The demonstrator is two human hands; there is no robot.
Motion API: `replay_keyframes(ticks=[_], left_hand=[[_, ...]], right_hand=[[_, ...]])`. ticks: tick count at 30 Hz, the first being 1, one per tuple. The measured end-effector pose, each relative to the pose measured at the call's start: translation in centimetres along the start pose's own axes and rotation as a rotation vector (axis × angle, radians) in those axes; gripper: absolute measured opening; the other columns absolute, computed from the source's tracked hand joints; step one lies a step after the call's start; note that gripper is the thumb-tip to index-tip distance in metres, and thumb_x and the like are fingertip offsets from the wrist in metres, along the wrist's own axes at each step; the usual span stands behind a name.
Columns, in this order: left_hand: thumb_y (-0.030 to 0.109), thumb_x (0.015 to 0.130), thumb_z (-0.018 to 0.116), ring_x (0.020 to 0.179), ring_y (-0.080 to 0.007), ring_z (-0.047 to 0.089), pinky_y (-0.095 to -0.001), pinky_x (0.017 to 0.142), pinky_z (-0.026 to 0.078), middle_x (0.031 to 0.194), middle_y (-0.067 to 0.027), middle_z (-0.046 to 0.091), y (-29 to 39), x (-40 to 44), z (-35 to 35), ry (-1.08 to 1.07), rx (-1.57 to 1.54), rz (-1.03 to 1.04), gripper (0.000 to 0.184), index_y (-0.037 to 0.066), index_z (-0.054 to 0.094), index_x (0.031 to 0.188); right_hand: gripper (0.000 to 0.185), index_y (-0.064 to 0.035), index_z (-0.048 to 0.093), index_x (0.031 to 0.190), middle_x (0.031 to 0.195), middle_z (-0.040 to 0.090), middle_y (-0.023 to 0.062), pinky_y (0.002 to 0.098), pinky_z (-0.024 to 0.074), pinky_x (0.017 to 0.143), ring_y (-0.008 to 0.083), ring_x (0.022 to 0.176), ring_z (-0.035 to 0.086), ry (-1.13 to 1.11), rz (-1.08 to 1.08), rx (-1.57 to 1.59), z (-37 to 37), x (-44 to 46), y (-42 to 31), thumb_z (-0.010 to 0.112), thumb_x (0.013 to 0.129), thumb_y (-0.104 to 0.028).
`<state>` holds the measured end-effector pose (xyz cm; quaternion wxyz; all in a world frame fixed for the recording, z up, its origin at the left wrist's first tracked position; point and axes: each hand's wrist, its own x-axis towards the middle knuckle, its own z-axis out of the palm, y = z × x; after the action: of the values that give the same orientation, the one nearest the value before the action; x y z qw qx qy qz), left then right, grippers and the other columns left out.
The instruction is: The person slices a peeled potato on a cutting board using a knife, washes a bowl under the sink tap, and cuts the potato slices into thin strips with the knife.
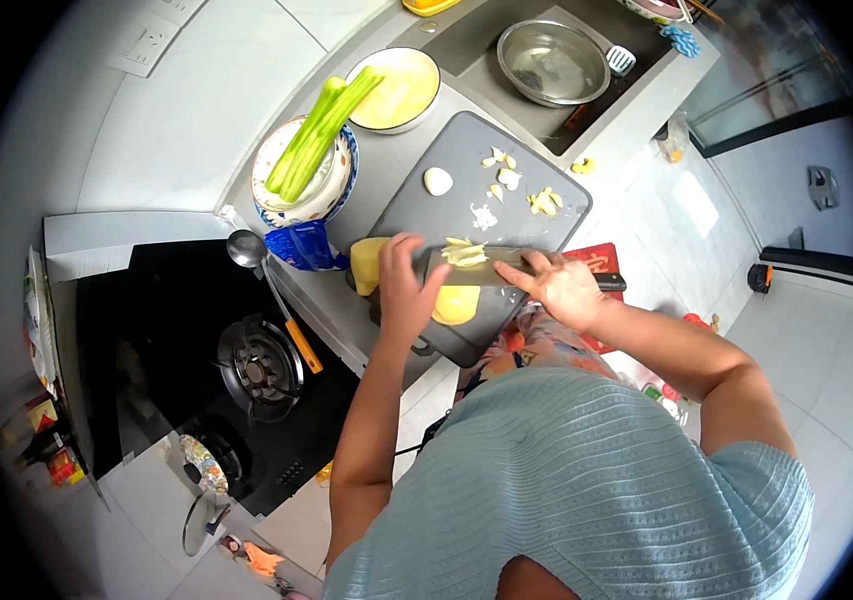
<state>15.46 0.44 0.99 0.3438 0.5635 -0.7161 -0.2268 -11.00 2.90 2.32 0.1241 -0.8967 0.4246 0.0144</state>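
My right hand [562, 288] grips a cleaver [477, 272] near the base of its blade, with the black handle showing beyond the hand. The blade lies low and flat over a grey cutting board [427, 140]. Pale yellow strips [465, 253] rest on the blade. Close to the blade's left end is my left hand [410, 290], thumb and fingers apart. A peeled yellow piece, like potato, [455, 306] sits below the blade, and a larger yellow piece [367, 264] is partly behind my left hand. Garlic pieces [546, 201], chopped white bits [485, 216] and a round white piece [438, 181] lie farther up.
Celery stalks [309, 150] lie across a patterned bowl [349, 165] beside a bowl of pale yellow contents [397, 90]. A metal basin [554, 62] stands in the sink. To the left are a blue packet [302, 246], a ladle [246, 248] and the gas stove [167, 330].
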Motion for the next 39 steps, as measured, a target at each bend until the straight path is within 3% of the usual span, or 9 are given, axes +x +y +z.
replay_keyframes(ticks=[5,8,13,22,28,30,33,37,39], left_hand=[[0.037,0.071,0.08,0.134,-0.0354,0.032,-0.047,0.109,0.03,0.143,-0.0167,0.036,0.1,2.6,1.2,-0.438,0.149,-0.024,0.076,0.001,0.045,0.128],[0.049,0.071,0.078,0.142,-0.0331,0.022,-0.0474,0.114,0.024,0.149,-0.0152,0.029,-1.0,3.5,2.5,-0.502,0.239,-0.003,0.087,0.002,0.041,0.135],[0.055,0.073,0.074,0.143,-0.0303,0.021,-0.0459,0.115,0.02,0.152,-0.0136,0.028,-2.1,4.8,3.6,-0.525,0.312,-0.017,0.089,0.002,0.04,0.137],[0.04,0.074,0.076,0.12,-0.0289,0.044,-0.0425,0.098,0.035,0.13,-0.0104,0.049,-3.3,6.1,3.6,-0.443,0.402,0.23,0.069,0.005,0.049,0.127],[0.023,0.082,0.069,0.103,-0.0269,0.053,-0.0414,0.084,0.041,0.105,-0.0071,0.059,-3.3,5.9,2.4,-0.369,0.509,0.267,0.023,0.008,0.061,0.097],[0.014,0.083,0.064,0.091,-0.0286,0.057,-0.0415,0.078,0.043,0.093,-0.008,0.061,-3.7,5.6,0.6,-0.165,0.38,0.297,0.006,0.009,0.061,0.085],[0.01,0.082,0.063,0.087,-0.0304,0.059,-0.0418,0.078,0.044,0.091,-0.0093,0.062,-5.0,5.8,-3.2,0.041,0.411,0.31,0.006,0.009,0.063,0.088],[0.008,0.082,0.061,0.103,-0.0301,0.055,-0.0437,0.089,0.042,0.102,-0.0084,0.062,-7.2,6.5,-10.4,0.345,0.573,0.021,0.019,0.009,0.064,0.101],[0.008,0.081,0.064,0.105,-0.0324,0.056,-0.0444,0.091,0.042,0.103,-0.011,0.064,-8.8,6.2,-12.7,0.326,0.623,0.001,0.024,0.005,0.064,0.104]], right_hand=[[0.063,-0.0299,0.05,0.138,0.111,0.058,0.0135,0.0336,0.0562,0.067,0.0259,0.082,0.064,0.176,-0.021,-0.031,0.4,0.4,0.2,0.059,0.078,-0.015],[0.059,-0.0309,0.052,0.136,0.113,0.058,0.0126,0.0326,0.056,0.069,0.0247,0.081,0.064,0.154,-0.035,-0.056,0.2,0.5,0.4,0.056,0.08,-0.014],[0.058,-0.0324,0.054,0.134,0.115,0.057,0.0109,0.0327,0.0561,0.07,0.0234,0.079,0.063,0.203,-0.056,-0.094,-0.5,0.2,0.7,0.055,0.08,-0.014],[0.057,-0.0318,0.058,0.131,0.114,0.058,0.0106,0.0317,0.0563,0.064,0.0228,0.076,0.063,0.275,-0.066,-0.078,-0.8,-1.6,0.7,0.056,0.077,-0.013],[0.06,-0.0297,0.059,0.13,0.116,0.059,0.0117,0.0353,0.0562,0.063,0.0247,0.077,0.064,0.298,-0.014,0.03,-1.3,-3.8,0.6,0.059,0.073,-0.01],[0.062,-0.0272,0.059,0.129,0.115,0.06,0.0112,0.0368,0.0556,0.065,0.0278,0.08,0.065,0.33,0.043,0.117,-1.3,-4.5,0.4,0.063,0.07,-0.008],[0.062,-0.026,0.06,0.128,0.114,0.061,0.0104,0.0365,0.0552,0.066,0.0281,0.082,0.066,0.369,0.112,0.193,-1.4,-5.3,0.2,0.065,0.069,-0.007],[0.06,-0.0231,0.062,0.127,0.111,0.063,0.0101,0.0374,0.055,0.068,0.0283,0.084,0.066,0.396,0.223,0.304,-0.6,-6.1,-0.4,0.064,0.071,-0.001],[0.059,-0.0223,0.063,0.126,0.109,0.064,0.0104,0.0381,0.0549,0.069,0.0285,0.084,0.067,0.402,0.226,0.328,-0.6,-6.0,-0.8,0.062,0.072,0.001]])
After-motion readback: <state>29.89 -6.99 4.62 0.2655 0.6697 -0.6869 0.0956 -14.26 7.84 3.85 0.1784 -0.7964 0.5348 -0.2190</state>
